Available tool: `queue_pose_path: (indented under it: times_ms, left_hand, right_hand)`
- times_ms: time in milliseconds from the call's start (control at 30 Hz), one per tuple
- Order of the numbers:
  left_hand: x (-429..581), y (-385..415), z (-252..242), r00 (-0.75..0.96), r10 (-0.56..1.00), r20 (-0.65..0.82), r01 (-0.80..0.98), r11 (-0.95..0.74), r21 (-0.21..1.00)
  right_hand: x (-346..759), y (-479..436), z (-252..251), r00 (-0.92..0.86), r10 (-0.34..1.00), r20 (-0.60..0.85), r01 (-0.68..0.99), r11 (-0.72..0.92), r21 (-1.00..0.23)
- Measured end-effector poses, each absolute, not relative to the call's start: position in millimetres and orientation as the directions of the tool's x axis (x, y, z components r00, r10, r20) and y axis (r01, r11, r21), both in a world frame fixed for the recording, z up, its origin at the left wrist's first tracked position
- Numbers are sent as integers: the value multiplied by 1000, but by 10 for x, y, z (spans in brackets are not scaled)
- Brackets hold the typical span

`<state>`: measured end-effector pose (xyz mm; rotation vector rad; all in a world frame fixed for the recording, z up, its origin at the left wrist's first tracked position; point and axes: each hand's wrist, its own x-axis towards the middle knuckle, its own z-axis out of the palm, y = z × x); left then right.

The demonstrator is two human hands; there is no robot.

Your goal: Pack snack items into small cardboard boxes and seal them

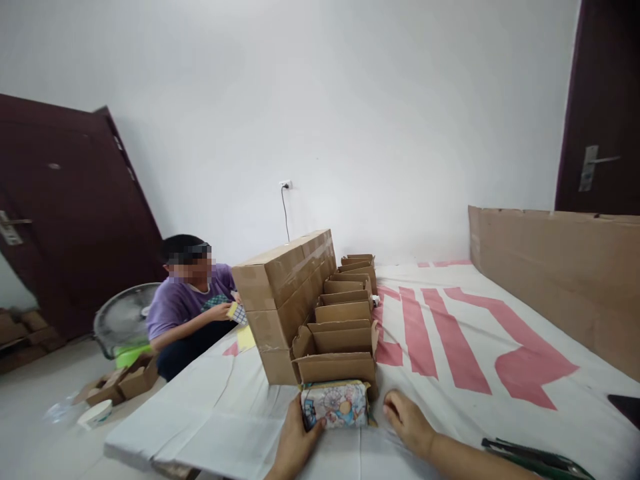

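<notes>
My left hand (pixel 297 437) grips the left end of a soft wrapped packet (pixel 337 405) with a colourful cartoon print, its thumb across the front. The packet stands against the front of the nearest open cardboard box (pixel 334 369). A short way right of the packet, and apart from it, my right hand (pixel 409 421) is curled closed with nothing visible in it. Behind the nearest box, several more open cardboard boxes (pixel 343 312) run in a row away from me. What lies inside them is hidden.
Taped closed cartons (pixel 280 287) form a wall left of the row. Beyond it a person (pixel 187 300) handles yellow-edged pieces. A white cloth with red shapes (pixel 435 333) covers the table. A cardboard panel (pixel 550 267) stands right; a dark green-handled tool (pixel 535 460) lies near my right arm.
</notes>
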<state>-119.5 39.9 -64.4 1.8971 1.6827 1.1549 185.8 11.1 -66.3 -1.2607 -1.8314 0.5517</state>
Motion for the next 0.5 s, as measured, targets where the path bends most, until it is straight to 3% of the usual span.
queue_pose_path:
  times_ms: [233,500]
  left_hand:
    - [-1136,383,-515,-16,948,318,738,-203,643]
    - [-1214,523,-808,-63,895,442,787,-228,573]
  right_hand:
    - [2211,969,-614,202,939,279,561,123,-819]
    - [2186,2176,-355,272,955,114,486,-34,-873]
